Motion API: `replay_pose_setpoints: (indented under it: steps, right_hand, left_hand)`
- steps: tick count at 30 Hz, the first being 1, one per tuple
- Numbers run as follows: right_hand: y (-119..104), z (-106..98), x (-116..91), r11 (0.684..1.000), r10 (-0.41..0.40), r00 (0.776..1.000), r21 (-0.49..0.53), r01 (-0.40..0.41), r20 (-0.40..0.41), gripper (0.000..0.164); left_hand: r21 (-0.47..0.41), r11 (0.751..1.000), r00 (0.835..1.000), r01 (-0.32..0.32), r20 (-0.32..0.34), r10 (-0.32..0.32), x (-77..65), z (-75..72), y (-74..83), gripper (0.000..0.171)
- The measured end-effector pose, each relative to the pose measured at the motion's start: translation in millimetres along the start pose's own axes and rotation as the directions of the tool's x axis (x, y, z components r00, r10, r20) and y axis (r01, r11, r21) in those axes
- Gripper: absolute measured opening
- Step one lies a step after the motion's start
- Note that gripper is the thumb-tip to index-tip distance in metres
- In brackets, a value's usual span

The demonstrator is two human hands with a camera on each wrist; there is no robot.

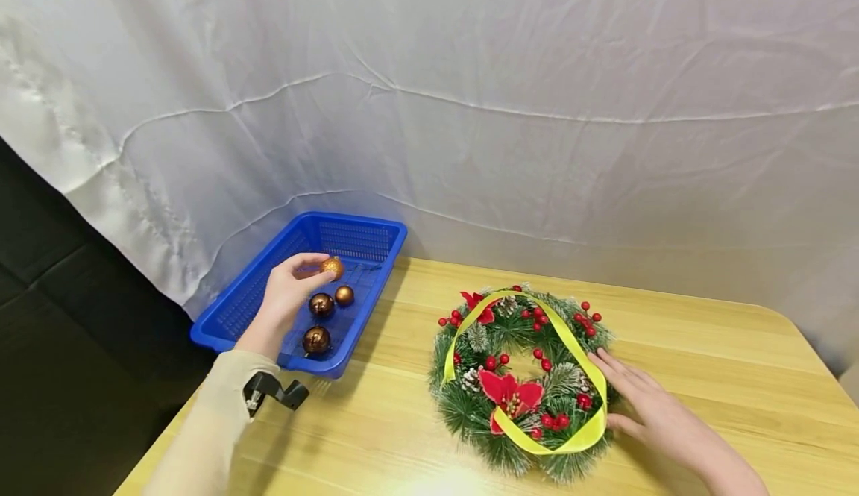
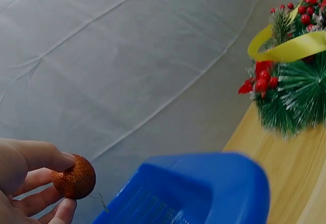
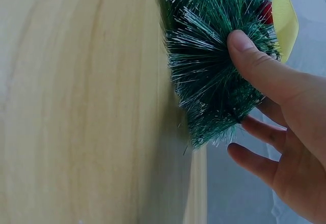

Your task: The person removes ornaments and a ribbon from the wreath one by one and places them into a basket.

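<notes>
My left hand pinches a glittery copper Christmas bauble between thumb and fingers, over the blue basket. In the basket lie a small matte gold bauble and two shiny brown baubles, one near the middle and another closer to the front. My right hand rests against the right edge of a green wreath, its fingers fairly straight. In the right wrist view the thumb lies on the needles. Yellow ribbon loops across the wreath, over red berries, pinecones and red poinsettia flowers.
The wooden table carries both the basket and the wreath. Behind it hangs a pale, creased cloth, close to the basket's back rim. Dark material shows at the left. A black wrist mount sits on the left sleeve.
</notes>
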State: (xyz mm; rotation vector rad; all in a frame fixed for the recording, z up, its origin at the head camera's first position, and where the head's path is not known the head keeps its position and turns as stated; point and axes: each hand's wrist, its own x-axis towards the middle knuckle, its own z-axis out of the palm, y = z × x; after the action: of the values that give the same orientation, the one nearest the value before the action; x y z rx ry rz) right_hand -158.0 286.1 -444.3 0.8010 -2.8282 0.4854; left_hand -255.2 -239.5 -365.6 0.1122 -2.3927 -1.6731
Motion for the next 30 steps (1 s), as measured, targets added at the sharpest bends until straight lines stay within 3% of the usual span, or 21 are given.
replay_pose_setpoints:
  steps: [7, 16, 26, 30]
  right_hand:
    - [-1, -1, -1, 1.000, 0.006, 1.000, 0.015, -0.006, 0.006, 0.081]
    - [-1, 0, 0, 1.000, -0.001, 1.000, 0.014, 0.001, 0.009, 0.081]
    - [0, 0, 0, 1.000, -0.001, 1.000, 0.025, 0.000, 0.016, 0.081]
    - [-1, -2, 1, 1.000, 0.005, 1.000, 0.025, -0.005, 0.024, 0.081]
  left_hand:
    - [0.018, 1.000, 0.997, 0.013, -0.072, -0.011, 6.4, -17.7, -12.0, 0.043]
    - [0.057, 0.993, 0.988, 0.102, -0.124, -0.094, 11.5, -37.6, -29.6, 0.046]
    - [0.175, 0.975, 0.986, 0.136, -0.115, -0.117, 1.3, -55.0, -40.7, 0.047]
    - [0.210, 0.969, 0.990, 0.132, -0.073, -0.119, -2.2, -58.1, -45.5, 0.045]
